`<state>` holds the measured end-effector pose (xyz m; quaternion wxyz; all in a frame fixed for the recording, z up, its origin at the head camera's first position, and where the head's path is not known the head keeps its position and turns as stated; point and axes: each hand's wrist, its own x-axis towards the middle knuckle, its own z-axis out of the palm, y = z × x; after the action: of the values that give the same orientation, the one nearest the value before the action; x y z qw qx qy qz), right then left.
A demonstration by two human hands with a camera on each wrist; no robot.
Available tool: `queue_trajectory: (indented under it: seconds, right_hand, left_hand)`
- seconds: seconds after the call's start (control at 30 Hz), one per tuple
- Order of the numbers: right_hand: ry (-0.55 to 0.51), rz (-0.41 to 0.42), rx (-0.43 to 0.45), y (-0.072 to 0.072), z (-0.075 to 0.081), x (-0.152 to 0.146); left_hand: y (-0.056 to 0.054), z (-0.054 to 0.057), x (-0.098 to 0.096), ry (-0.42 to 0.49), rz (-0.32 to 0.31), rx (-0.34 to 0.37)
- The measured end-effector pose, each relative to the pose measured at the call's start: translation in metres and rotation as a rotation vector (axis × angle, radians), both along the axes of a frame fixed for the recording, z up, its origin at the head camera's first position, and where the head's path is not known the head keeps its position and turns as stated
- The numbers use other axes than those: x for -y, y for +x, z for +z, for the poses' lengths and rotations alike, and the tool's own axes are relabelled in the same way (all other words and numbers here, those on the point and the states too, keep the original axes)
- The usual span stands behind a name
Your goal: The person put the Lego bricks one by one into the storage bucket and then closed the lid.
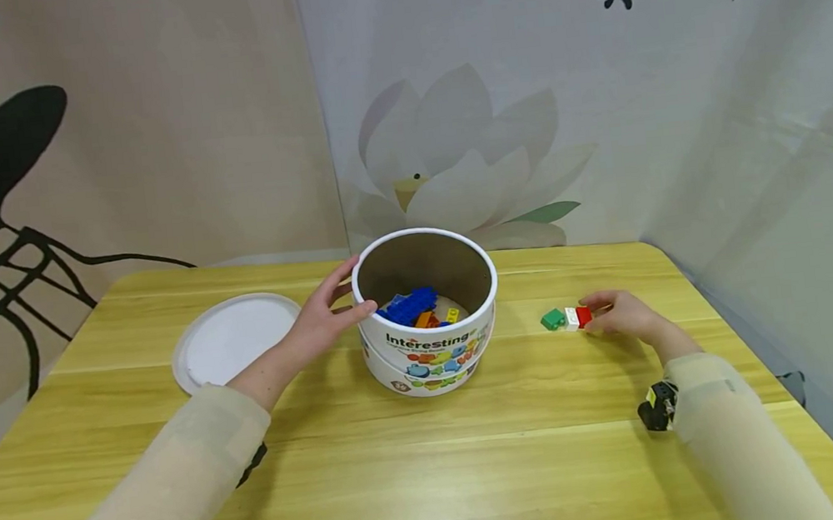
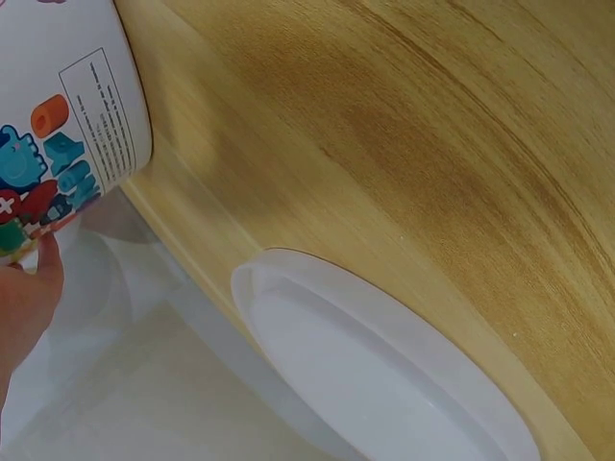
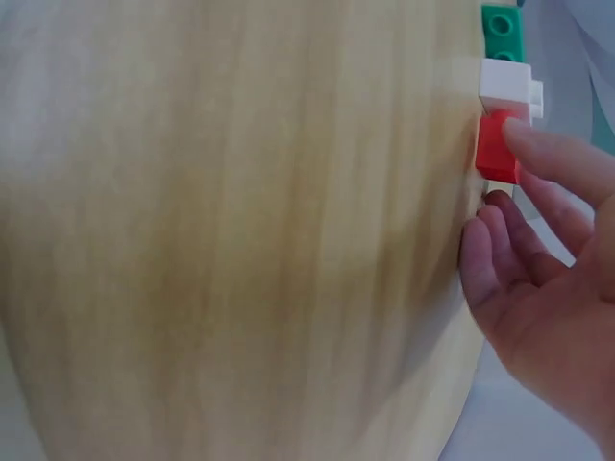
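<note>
A white round bucket (image 1: 427,368) printed with "Interesting" and coloured pictures stands upright on the table, open at the top. Inside lie blue bricks (image 1: 412,305), with orange and yellow pieces beside them. My left hand (image 1: 320,315) touches the bucket's left side at the rim, fingers and thumb spread. To the right of the bucket, my right hand (image 1: 625,315) pinches a red brick (image 3: 495,149) between thumb and index finger; the other fingers curve loosely below. In line with it are a white brick (image 3: 504,86) and a green brick (image 3: 503,34). Whether these bricks are joined, I cannot tell.
A white round lid (image 1: 232,340) lies on the wooden table (image 1: 437,476), left of the bucket and beyond the left forearm. Patterned cloth (image 1: 240,143) hangs behind the table's back edge, and more cloth hangs along the right side.
</note>
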<state>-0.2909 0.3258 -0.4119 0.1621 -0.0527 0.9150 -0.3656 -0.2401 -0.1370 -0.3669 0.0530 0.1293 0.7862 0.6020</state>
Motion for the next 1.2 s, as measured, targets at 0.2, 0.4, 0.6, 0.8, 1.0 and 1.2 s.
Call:
queue_trajectory:
  seconds: [0.2, 0.4, 0.6, 0.8, 1.0, 1.2]
  right_hand:
    - [0.016, -0.005, -0.011, -0.002, -0.006, -0.001]
    - [0.002, -0.015, -0.001, 0.002, 0.001, 0.001]
    - [-0.044, 0.02, -0.029, 0.004, 0.011, 0.003]
    - [-0.114, 0.04, -0.067, 0.002, 0.027, 0.007]
    - [-0.174, 0.028, -0.084, -0.002, 0.046, 0.015]
    - [-0.169, 0.024, -0.114, -0.003, 0.066, 0.022]
  left_hand:
    - [-0.001, -0.002, -0.001, -0.002, 0.0, 0.006]
    - [-0.001, -0.002, -0.002, -0.004, 0.0, 0.011]
    - [0.001, 0.0, -0.002, -0.019, 0.011, 0.021]
    - [0.002, 0.001, -0.001, -0.022, 0.013, 0.021]
    - [0.002, 0.0, 0.0, -0.019, 0.016, 0.018]
    - [0.001, 0.0, -0.001, -0.018, 0.012, 0.007]
